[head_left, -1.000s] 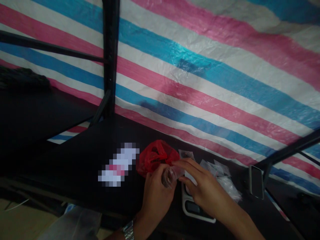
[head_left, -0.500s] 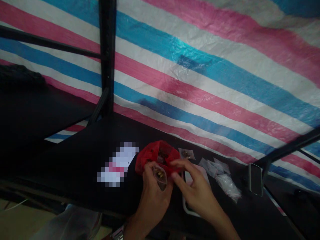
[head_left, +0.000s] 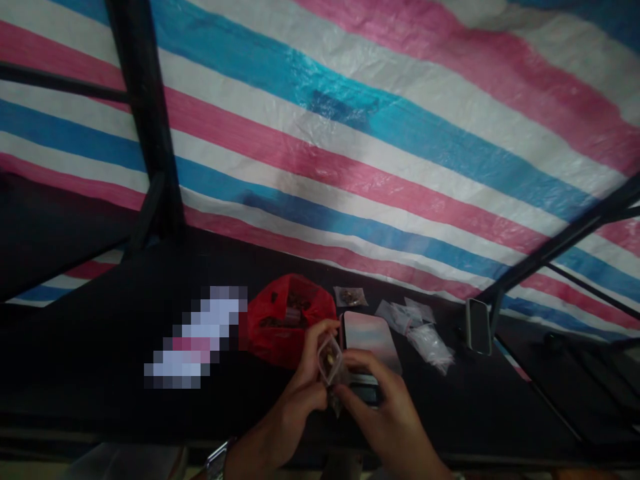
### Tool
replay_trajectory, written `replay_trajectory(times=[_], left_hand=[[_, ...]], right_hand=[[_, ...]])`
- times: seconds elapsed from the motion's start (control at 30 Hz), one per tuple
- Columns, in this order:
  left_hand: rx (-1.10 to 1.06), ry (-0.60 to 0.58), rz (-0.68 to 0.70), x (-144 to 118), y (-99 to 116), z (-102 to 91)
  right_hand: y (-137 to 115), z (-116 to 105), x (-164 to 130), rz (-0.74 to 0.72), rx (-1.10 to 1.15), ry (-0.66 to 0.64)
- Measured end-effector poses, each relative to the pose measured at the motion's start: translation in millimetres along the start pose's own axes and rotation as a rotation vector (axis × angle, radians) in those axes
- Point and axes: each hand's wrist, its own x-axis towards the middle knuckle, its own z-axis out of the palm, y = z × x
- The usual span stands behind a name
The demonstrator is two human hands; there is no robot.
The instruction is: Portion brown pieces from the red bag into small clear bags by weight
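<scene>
Two bare hands meet low in the centre of our view, with a shiny metal-banded watch [head_left: 217,461] on the left wrist. The left hand [head_left: 300,395] is curled closed around the left side of a small clear plastic bag [head_left: 326,367], and the right hand [head_left: 387,399] pinches its right side between thumb and bent fingers. We look into the bag's open, diamond-shaped mouth and see little brass-coloured pieces inside. Just beyond, partly covered by the right hand, a flat scale with a silvery platform [head_left: 373,333] lies on the black tabletop [head_left: 255,417]. To its left we find a crumpled red plastic bag [head_left: 265,303], gaping over dark brownish pieces; farther left is a pale shape [head_left: 195,333], blurred into blocks. Past the scale we make out a flat clear packet of brownish pieces [head_left: 351,297], loose clear plastic bags [head_left: 431,348] and a dark-screened phone [head_left: 479,327]. Behind everything rises a shiny plastic sheet striped pink, blue and white [head_left: 320,160].
</scene>
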Motion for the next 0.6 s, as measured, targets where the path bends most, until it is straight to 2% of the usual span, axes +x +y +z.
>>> replay_trajectory(times=[0.03,0.07,0.13,0.2,0.23,0.3,0.37,0.4,0.47,0.53,0.57,0.6], left_hand=[[0.085,0.129,0.055,8.8,-7.4,0.5],[0.118,0.198,0.081,16.4,-13.8,0.7],[0.157,0.237,0.109,22.4,-21.3,-0.1],[0.198,0.248,0.149,12.3,-19.8,-1.7],[0.234,0.232,0.188,2.2,-15.5,-2.4],[0.496,0.079,0.336,-21.5,-1.6,-2.6],[0.734,-0.082,0.405,-41.0,14.7,-0.3],[0.810,-0.132,0.453,-47.1,21.4,1.8],[0.915,-0.170,0.545,-52.6,27.5,7.3],[0.953,-0.196,0.663,-54.0,21.0,11.4],[0.922,-0.130,0.835,-55.3,13.2,11.9],[0.956,-0.093,0.819,-57.8,3.4,11.0]], right_hand=[[3.2,-8.0,0.8,-0.016,-0.027,0.039],[7.2,-18.0,2.8,-0.034,-0.064,0.081],[17.3,-41.7,10.3,-0.066,-0.181,0.200],[28.6,-63.8,20.8,-0.059,-0.316,0.208],[33.9,-72.4,26.2,-0.047,-0.387,0.182],[43.2,-83.6,35.7,-0.045,-0.512,0.112],[51.6,-88.5,42.2,-0.057,-0.557,0.095],[55.9,-90.0,44.1,-0.065,-0.546,0.136],[65.1,-93.2,45.3,-0.067,-0.493,0.311],[73.2,-98.3,43.6,-0.034,-0.438,0.498],[75.8,-101.4,42.0,-0.003,-0.414,0.559],[77.1,-104.4,40.3,0.035,-0.393,0.600]])
